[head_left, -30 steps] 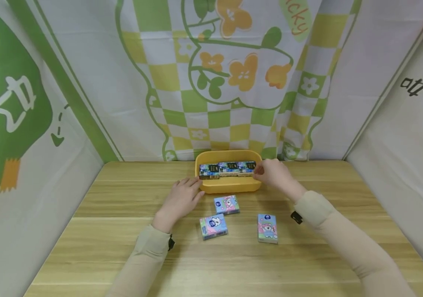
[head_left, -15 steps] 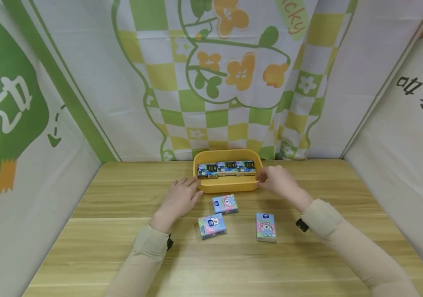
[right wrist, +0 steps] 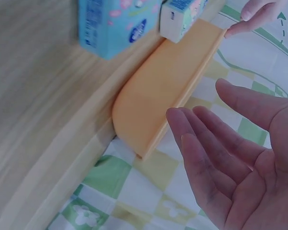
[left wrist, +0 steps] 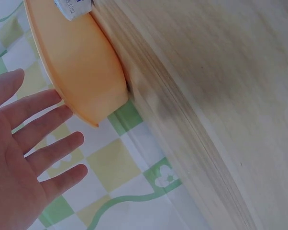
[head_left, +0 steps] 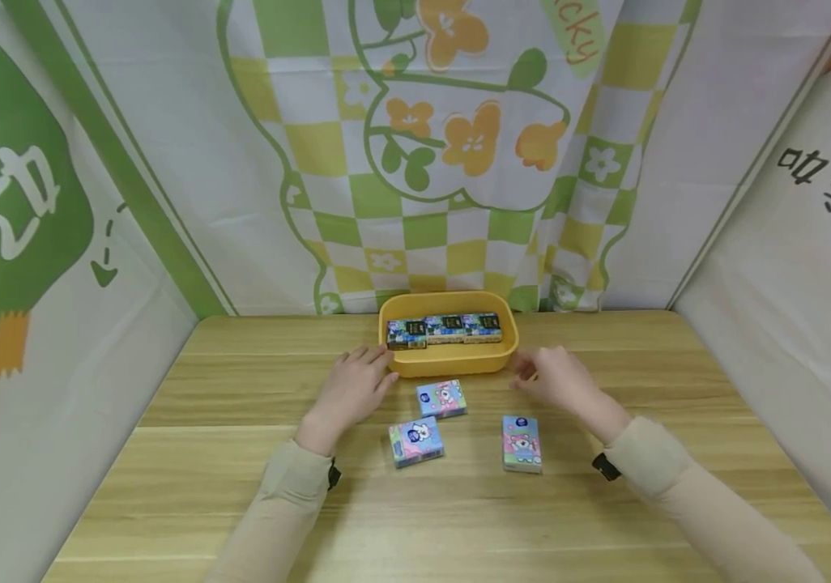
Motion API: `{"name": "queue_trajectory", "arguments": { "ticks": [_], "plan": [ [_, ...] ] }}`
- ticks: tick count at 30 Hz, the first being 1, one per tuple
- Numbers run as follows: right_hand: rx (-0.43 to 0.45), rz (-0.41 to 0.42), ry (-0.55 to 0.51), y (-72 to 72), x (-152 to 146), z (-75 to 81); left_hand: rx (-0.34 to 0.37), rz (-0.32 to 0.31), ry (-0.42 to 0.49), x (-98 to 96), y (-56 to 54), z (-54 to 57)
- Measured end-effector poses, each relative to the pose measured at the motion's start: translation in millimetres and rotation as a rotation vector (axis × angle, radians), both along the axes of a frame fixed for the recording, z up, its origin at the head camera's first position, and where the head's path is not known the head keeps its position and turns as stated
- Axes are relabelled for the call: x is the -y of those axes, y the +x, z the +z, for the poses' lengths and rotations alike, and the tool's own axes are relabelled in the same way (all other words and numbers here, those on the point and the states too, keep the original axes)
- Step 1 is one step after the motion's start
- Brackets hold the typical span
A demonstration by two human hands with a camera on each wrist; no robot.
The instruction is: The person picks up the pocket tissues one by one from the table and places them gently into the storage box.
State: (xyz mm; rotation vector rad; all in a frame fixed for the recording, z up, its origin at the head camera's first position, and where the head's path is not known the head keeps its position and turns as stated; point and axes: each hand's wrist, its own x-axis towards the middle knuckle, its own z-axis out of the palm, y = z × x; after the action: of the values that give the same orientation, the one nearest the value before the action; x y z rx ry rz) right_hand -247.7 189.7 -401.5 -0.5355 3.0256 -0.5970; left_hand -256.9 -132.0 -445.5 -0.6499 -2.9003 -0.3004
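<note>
A yellow plastic bin (head_left: pixel 452 363) stands at the back of the table, holding three dark blue, patterned packs (head_left: pixel 445 328) in a row along its far side. My left hand (head_left: pixel 350 389) lies at the bin's left end, its straight fingertips at the rim in the left wrist view. By the right front corner of the bin, my right hand (head_left: pixel 563 379) holds nothing; its fingers are loosely bent. Three blue and pink packs with a cartoon bear, which look like pocket tissues, lie on the table: one pack (head_left: pixel 441 398) before the bin, a second pack (head_left: pixel 415 442) nearer, a third pack (head_left: pixel 522 444) to the right.
The wooden table (head_left: pixel 459 526) runs back to a checked green and yellow cloth (head_left: pixel 415 219) right behind the bin. White printed cloth walls (head_left: pixel 787 267) close in both sides. Each wrist carries a small black device (head_left: pixel 607 466).
My right hand has drawn back from over the bin's right end, toward me and to the right, down beside its front corner. The left hand stays at the rim. The packs keep their places.
</note>
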Motion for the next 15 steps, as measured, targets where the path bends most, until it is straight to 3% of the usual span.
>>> {"name": "queue_trajectory", "arguments": {
  "ticks": [15],
  "plan": [
    [0.082, -0.12, -0.002, 22.1, -12, -15.6, 0.016, -0.001, -0.013, 0.0, -0.9, 1.4]
  ]
}}
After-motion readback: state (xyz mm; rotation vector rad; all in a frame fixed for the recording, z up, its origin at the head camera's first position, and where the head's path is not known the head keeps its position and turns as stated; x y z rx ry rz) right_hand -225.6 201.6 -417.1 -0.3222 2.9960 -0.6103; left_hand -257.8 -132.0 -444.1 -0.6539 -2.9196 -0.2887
